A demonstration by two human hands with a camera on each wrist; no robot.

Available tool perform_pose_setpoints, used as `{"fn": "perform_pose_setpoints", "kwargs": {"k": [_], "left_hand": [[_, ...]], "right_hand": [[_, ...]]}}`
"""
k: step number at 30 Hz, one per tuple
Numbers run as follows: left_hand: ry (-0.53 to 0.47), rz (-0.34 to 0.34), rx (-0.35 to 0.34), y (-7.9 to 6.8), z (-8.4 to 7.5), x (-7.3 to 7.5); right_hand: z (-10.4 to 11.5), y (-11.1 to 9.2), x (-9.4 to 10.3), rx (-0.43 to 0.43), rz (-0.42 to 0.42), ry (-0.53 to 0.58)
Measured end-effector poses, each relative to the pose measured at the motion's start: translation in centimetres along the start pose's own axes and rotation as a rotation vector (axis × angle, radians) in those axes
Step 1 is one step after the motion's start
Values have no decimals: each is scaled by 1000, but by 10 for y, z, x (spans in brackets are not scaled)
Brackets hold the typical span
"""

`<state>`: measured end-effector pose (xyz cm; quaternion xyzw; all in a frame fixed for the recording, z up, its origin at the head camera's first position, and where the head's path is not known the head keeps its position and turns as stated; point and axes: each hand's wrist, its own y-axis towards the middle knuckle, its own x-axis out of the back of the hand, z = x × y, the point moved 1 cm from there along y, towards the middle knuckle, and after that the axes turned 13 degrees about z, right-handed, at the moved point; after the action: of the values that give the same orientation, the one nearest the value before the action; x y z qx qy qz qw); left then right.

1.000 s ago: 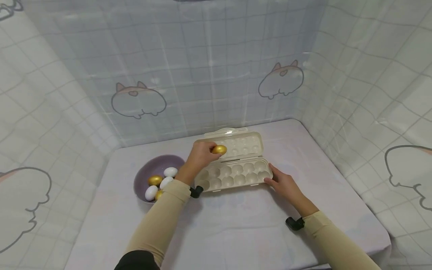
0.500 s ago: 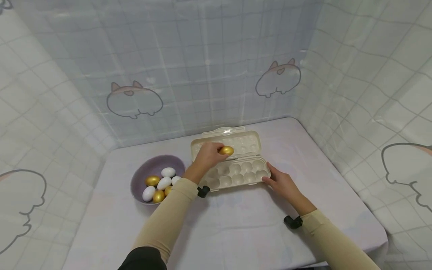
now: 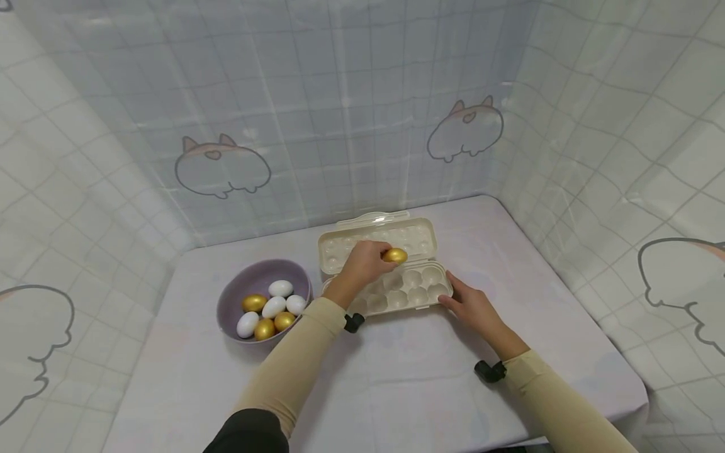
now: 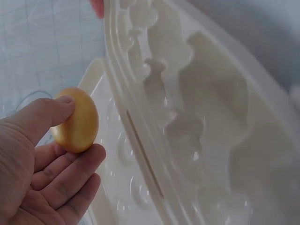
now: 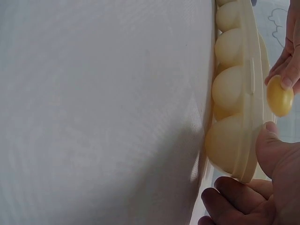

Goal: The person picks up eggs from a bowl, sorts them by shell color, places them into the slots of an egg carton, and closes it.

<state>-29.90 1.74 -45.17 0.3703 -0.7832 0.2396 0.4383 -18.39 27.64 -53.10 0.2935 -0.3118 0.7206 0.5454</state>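
Over the open cream egg carton (image 3: 421, 233), my left hand (image 3: 364, 263) pinches a gold egg (image 3: 395, 255) between thumb and fingertips. In the left wrist view the gold egg (image 4: 78, 123) sits upright against the thumb, with the cups beside it. My right hand (image 3: 471, 309) holds the carton's right end, its thumb (image 5: 269, 143) at the rim and fingers lower down. The carton's lid leans back behind the cup tray. Every cup that shows holds no egg; my left hand and wrist hide some on the left.
Left of the carton stands a purple bowl (image 3: 240, 286) holding several white eggs (image 3: 274, 307) and gold eggs (image 3: 264, 329). A pale cloth (image 3: 391, 384) covers the table. Tile-patterned curtains (image 3: 340, 126) enclose the back and both sides.
My left hand has carried the gold egg rightward over the carton, revealing more eggs in the bowl. My right hand keeps its hold on the carton's end. The head view shifts slightly.
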Motion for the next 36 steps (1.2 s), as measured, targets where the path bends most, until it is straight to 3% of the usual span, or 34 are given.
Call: {"fn": "perform_pose_setpoints", "kwargs": {"k": [19, 29, 36], "left_hand": [[127, 142, 61, 23, -35, -32], [244, 151, 65, 31, -43, -38], [369, 173, 27, 36, -47, -42]], "right_hand": [[-1, 1, -1, -7, 27, 16], [0, 1, -2, 4, -3, 3], [0, 0, -2, -2, -7, 6]]}}
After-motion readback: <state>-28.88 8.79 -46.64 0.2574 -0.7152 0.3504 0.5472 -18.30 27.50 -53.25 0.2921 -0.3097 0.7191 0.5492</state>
